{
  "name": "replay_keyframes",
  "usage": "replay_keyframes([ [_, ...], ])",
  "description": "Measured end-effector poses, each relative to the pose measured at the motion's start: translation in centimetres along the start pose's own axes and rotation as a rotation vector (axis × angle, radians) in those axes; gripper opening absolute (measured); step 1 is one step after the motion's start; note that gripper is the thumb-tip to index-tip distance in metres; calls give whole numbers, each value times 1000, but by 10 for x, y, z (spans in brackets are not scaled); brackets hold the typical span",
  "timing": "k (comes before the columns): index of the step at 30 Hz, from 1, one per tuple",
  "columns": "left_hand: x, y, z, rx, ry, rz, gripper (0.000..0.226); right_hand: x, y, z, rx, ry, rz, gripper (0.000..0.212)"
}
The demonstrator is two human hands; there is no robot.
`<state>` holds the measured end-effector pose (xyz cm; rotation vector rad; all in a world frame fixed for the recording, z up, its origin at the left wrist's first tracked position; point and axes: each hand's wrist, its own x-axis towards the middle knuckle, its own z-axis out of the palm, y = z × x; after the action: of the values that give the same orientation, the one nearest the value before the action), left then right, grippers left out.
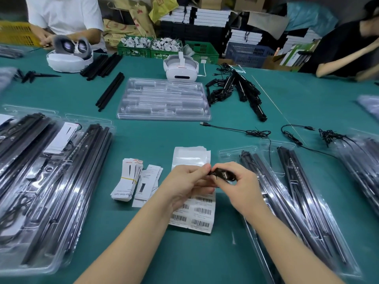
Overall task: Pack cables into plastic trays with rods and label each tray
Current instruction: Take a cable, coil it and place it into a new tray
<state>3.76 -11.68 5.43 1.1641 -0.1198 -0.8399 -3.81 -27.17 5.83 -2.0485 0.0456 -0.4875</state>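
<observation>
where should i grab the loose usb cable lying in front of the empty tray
Judging by its pose, pinch the USB cable from above at the tangled bundle, where the wire gathers into one graspable clump. The plug end near the empty tray lies flat and thin on the green table, harder to lift.

Over the green worktop (pixel 184 140), the left hand (pixel 185 181) and the right hand (pixel 238 185) meet, both pinching a small black coiled cable (pixel 222 174) above a sheet of barcode labels (pixel 202 212). Banded paper cards (pixel 128 179) lie just left of it. An empty clear plastic tray (pixel 164 99) sits farther back, with filled trays (pixel 51 181) of black rods at both sides.
</observation>
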Motion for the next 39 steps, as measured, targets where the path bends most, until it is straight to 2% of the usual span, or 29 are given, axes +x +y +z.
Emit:
replay_keyframes([
  [5, 2, 5, 1, 11, 15, 27, 12, -3, 2, -1, -23, 38, -28, 46],
  [9, 8, 10, 7, 32, 90, 7, 5, -6, 7, -8, -95, 3, -24, 52],
  [12, 14, 16, 12, 64, 197, 18, 10, -11, 9, -16, -125, -94, 3, 67],
  [18, 21, 22, 25, 199, 224, -2, 32, -19, 13, -22, -303, -96, -96, 69],
  [22, 25, 31, 29, 247, 168, -60, 21, -22, 16, -24, -423, -69, -232, 63],
  [25, 25, 34, 33, 294, 131, -57, 23, -23, 15, -24, -550, -76, -300, 63],
  [28, 28, 34, 33, 355, 192, -46, 13, -20, 14, -25, -633, -176, -327, 67],
  [31, 31, 36, 31, 436, 238, -42, 4, -21, 14, -28, -501, -334, -172, 67],
  [33, 33, 38, 31, 490, 246, -35, 7, -18, 10, -30, -279, -196, 10, 58],
  [35, 35, 39, 31, 555, 249, -27, 10, -6, 11, -31, -209, -72, 139, 46],
  [37, 37, 42, 34, 618, 245, -20, 12, 12, 9, -31, -259, -169, 266, 43],
  [39, 39, 46, 37, 678, 239, -8, 14, 26, 5, -29, -206, -306, 388, 40],
])
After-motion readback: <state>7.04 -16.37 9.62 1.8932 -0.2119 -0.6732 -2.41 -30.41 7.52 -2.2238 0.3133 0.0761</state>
